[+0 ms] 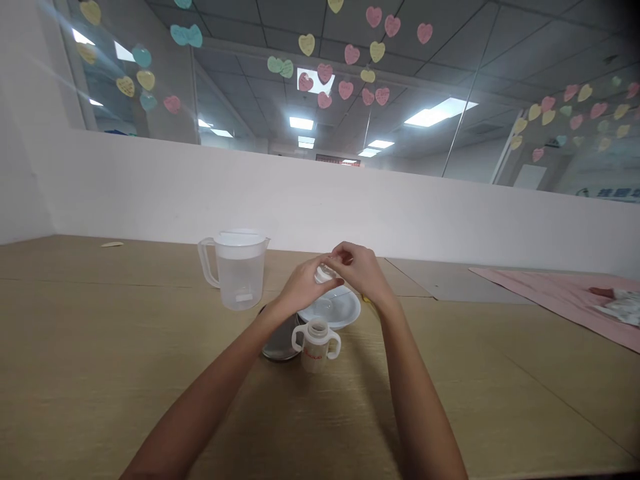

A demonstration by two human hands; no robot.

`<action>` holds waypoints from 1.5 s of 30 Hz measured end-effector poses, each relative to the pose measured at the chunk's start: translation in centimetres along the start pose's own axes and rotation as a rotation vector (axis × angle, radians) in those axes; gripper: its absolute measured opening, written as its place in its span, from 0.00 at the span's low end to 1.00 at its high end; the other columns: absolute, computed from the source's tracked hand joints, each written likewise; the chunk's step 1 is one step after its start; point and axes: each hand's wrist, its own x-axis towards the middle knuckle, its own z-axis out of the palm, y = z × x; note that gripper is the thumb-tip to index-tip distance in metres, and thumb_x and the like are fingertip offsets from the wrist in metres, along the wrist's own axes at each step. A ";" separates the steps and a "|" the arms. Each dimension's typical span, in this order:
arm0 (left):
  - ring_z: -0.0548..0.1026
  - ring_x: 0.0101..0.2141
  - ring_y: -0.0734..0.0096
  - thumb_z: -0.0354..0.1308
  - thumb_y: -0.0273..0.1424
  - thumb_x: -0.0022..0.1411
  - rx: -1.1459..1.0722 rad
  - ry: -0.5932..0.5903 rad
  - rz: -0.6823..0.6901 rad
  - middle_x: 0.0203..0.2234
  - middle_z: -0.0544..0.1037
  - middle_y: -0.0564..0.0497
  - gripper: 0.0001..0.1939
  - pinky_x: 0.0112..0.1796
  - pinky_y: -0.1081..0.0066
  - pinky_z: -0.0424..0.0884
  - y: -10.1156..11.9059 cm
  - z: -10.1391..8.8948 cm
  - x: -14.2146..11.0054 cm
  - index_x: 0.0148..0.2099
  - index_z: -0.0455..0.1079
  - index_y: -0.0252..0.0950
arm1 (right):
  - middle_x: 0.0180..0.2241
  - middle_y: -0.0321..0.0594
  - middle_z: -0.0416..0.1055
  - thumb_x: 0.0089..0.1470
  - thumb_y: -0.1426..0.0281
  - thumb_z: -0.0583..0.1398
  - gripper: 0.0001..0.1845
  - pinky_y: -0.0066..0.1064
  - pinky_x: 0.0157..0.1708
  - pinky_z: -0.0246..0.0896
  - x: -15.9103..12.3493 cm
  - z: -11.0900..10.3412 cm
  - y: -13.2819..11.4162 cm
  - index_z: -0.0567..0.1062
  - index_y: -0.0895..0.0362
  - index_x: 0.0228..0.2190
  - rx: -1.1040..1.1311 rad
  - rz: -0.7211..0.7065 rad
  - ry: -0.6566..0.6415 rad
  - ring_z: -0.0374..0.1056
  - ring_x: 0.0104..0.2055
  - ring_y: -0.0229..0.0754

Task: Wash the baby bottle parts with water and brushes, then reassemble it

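whitish part [325,273] pinched in the left hand [306,283] and right hand [359,268] (wrist arched), above the bowl [336,310].

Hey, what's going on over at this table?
Someone is working with both bare hands on a small, clear and white item: the left hand holds it and the right hand is at its top. It's too blurred to name. They are above a white bowl. Nearer the person stands an open two-handled bottle, beside a dark round dish. A clear pitcher stands to the left.
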 end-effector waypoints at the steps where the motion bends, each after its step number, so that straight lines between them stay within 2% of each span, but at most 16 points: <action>1: 0.72 0.42 0.64 0.58 0.35 0.54 0.015 0.018 0.000 0.43 0.75 0.49 0.20 0.43 0.67 0.67 0.0 0.0 0.0 0.49 0.68 0.38 | 0.24 0.35 0.68 0.46 0.62 0.57 0.11 0.26 0.28 0.55 0.0 0.3 -0.1 0.70 0.58 0.26 -0.009 -0.020 0.009 0.61 0.27 0.35; 3: 0.73 0.41 0.64 0.59 0.34 0.52 0.052 0.079 -0.018 0.41 0.76 0.49 0.20 0.41 0.68 0.68 -0.1 -0.1 0.1 0.48 0.69 0.37 | 0.26 0.36 0.68 0.47 0.59 0.57 0.14 0.27 0.30 0.56 -0.1 0.8 -0.3 0.70 0.58 0.27 -0.025 -0.038 0.005 0.62 0.29 0.36; 6: 0.73 0.42 0.63 0.62 0.32 0.48 0.109 0.175 -0.056 0.44 0.75 0.48 0.30 0.41 0.68 0.69 -0.5 -0.2 0.2 0.55 0.63 0.37 | 0.28 0.38 0.69 0.46 0.56 0.57 0.17 0.27 0.29 0.58 -0.3 0.9 -0.4 0.71 0.58 0.28 0.005 -0.025 -0.065 0.63 0.29 0.36; 8: 0.73 0.42 0.62 0.64 0.33 0.46 0.145 0.204 -0.030 0.43 0.76 0.48 0.33 0.42 0.68 0.68 -0.9 -0.3 0.2 0.56 0.61 0.37 | 0.28 0.38 0.70 0.47 0.58 0.58 0.15 0.27 0.28 0.59 -0.3 0.6 -0.2 0.73 0.58 0.29 0.065 -0.030 -0.106 0.64 0.28 0.36; 12: 0.73 0.41 0.63 0.66 0.38 0.44 0.208 0.203 0.160 0.41 0.77 0.48 0.32 0.42 0.66 0.69 -1.3 -0.5 -0.1 0.53 0.66 0.38 | 0.27 0.38 0.72 0.46 0.61 0.60 0.15 0.28 0.27 0.63 -0.1 -0.3 0.2 0.76 0.59 0.31 0.296 -0.027 -0.206 0.66 0.27 0.37; 16: 0.73 0.40 0.65 0.67 0.38 0.44 0.238 0.234 0.286 0.41 0.77 0.48 0.31 0.42 0.66 0.68 -1.1 -0.6 -0.3 0.52 0.67 0.38 | 0.31 0.40 0.74 0.41 0.61 0.64 0.19 0.32 0.30 0.69 -0.2 -1.2 0.7 0.77 0.60 0.34 0.489 0.027 -0.287 0.68 0.31 0.39; 19: 0.73 0.41 0.65 0.67 0.37 0.43 0.167 0.215 0.282 0.43 0.76 0.48 0.31 0.43 0.67 0.68 -0.4 -0.8 -0.5 0.51 0.67 0.39 | 0.33 0.41 0.74 0.39 0.61 0.65 0.19 0.33 0.32 0.71 -0.5 -2.1 1.3 0.77 0.60 0.33 0.588 0.069 -0.311 0.69 0.33 0.40; 22: 0.72 0.44 0.65 0.67 0.40 0.43 0.102 0.120 0.240 0.44 0.75 0.50 0.35 0.45 0.68 0.67 0.4 -1.3 -0.6 0.54 0.64 0.41 | 0.29 0.40 0.73 0.38 0.59 0.66 0.20 0.33 0.32 0.71 -0.6 -3.1 2.3 0.77 0.59 0.32 0.659 0.143 -0.286 0.70 0.29 0.38; 25: 0.68 0.49 0.65 0.63 0.37 0.49 0.142 -0.049 0.190 0.47 0.72 0.51 0.38 0.49 0.66 0.63 0.1 -1.3 -0.6 0.61 0.53 0.44 | 0.25 0.39 0.72 0.39 0.56 0.65 0.21 0.31 0.31 0.70 -0.4 -3.6 4.0 0.76 0.61 0.31 0.529 0.224 -0.246 0.70 0.26 0.36; 28: 0.66 0.50 0.61 0.60 0.30 0.50 0.273 -0.119 0.050 0.52 0.65 0.46 0.39 0.49 0.63 0.63 -1.7 -0.5 -0.6 0.62 0.48 0.42 | 0.20 0.39 0.71 0.39 0.60 0.66 0.19 0.27 0.24 0.68 -0.1 -2.8 6.4 0.74 0.63 0.28 0.240 0.341 -0.273 0.67 0.22 0.35; 30: 0.68 0.48 0.59 0.60 0.29 0.48 0.355 -0.161 -0.047 0.52 0.63 0.42 0.39 0.46 0.62 0.65 -3.3 0.4 -0.7 0.61 0.50 0.38 | 0.17 0.38 0.69 0.37 0.64 0.66 0.15 0.26 0.18 0.64 0.1 -1.5 8.2 0.73 0.63 0.26 0.023 0.440 -0.368 0.65 0.18 0.35; 32: 0.69 0.47 0.58 0.60 0.30 0.49 0.408 -0.249 -0.108 0.50 0.66 0.41 0.37 0.45 0.63 0.65 -4.8 1.2 -0.9 0.60 0.52 0.35 | 0.14 0.37 0.67 0.33 0.68 0.67 0.12 0.25 0.16 0.61 0.3 0.1 9.7 0.72 0.62 0.21 -0.172 0.506 -0.490 0.63 0.16 0.35; 36: 0.69 0.47 0.56 0.56 0.29 0.51 0.487 -0.375 -0.194 0.47 0.71 0.40 0.31 0.45 0.64 0.64 -6.9 2.1 -1.3 0.58 0.56 0.34 | 0.13 0.35 0.66 0.31 0.72 0.66 0.08 0.27 0.17 0.60 0.3 2.9 10.7 0.73 0.60 0.17 -0.260 0.476 -0.586 0.62 0.15 0.35; 40: 0.69 0.49 0.56 0.54 0.25 0.49 0.495 -0.405 -0.209 0.47 0.72 0.40 0.29 0.46 0.64 0.64 -8.3 2.5 -1.8 0.56 0.59 0.33 | 0.15 0.35 0.67 0.26 0.73 0.67 0.08 0.27 0.22 0.60 0.1 4.9 10.1 0.73 0.59 0.15 -0.374 0.419 -0.624 0.65 0.19 0.38; 45: 0.68 0.49 0.58 0.52 0.23 0.48 0.462 -0.406 -0.189 0.51 0.69 0.40 0.30 0.48 0.64 0.64 -9.0 3.1 -2.4 0.56 0.59 0.33 | 0.18 0.36 0.71 0.19 0.78 0.68 0.12 0.27 0.25 0.59 -0.1 6.8 9.6 0.74 0.57 0.15 -0.498 0.371 -0.672 0.69 0.26 0.43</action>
